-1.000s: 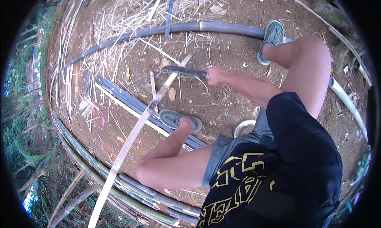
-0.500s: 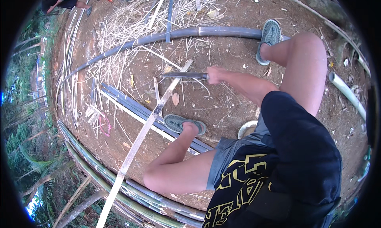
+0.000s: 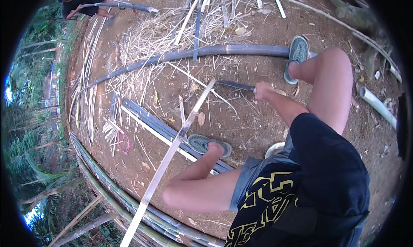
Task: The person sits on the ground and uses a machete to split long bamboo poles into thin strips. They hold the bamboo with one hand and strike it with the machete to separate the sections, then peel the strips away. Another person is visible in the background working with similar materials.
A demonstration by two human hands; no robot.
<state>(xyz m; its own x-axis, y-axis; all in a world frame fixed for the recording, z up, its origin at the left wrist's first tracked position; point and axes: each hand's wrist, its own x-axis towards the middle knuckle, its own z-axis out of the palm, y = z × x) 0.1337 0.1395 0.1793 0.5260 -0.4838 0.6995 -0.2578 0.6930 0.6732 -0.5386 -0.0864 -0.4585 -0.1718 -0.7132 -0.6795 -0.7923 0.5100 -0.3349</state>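
Right hand (image 3: 263,91): gripping knife (image 3: 236,85)
Left hand: out of view, grip can't be told
Strip (image 3: 171,152): slants over dark slats (image 3: 150,120) on soil (image 3: 245,118), upper end just beside knife tip

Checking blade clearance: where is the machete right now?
In the head view, slightly above and right of centre, the machete is in the right hand, its tip beside the upper end of the pale bamboo strip.

Pale tube (image 3: 379,108), brown leaf (image 3: 201,118), green foliage (image 3: 32,146)
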